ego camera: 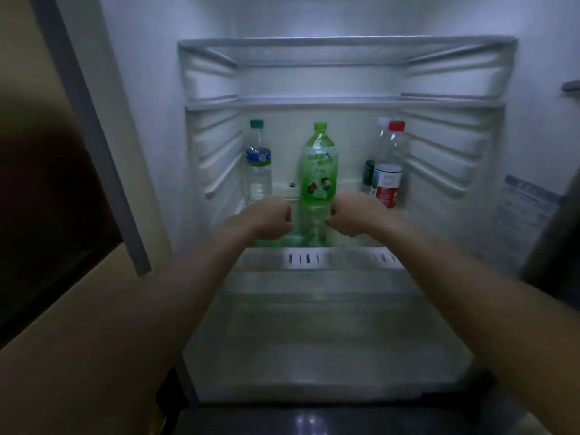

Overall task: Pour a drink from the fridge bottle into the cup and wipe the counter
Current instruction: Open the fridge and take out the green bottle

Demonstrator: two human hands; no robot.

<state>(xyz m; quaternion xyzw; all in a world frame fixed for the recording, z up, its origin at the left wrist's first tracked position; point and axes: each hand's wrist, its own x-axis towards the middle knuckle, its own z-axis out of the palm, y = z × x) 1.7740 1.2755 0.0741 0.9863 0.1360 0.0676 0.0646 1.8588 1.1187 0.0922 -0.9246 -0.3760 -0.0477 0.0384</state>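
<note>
A tall green bottle (318,171) with a green cap stands upright in the middle of the lit fridge shelf (314,103). Both my arms reach into the fridge. My left hand (272,218) hovers just left of the bottle's lower part, fingers curled in, a small gap between them. On the other side my right hand (351,216) is also curled, its knuckles at the bottle's right edge; whether they touch is unclear. Neither hand wraps the bottle. No cup or counter is in view.
A clear water bottle (258,161) with a teal cap stands at the left. A red-capped bottle (389,164) stands at the right with a dark can (368,175) and another bottle behind it. A crisper drawer (314,309) lies below. The fridge door (533,215) hangs open at right.
</note>
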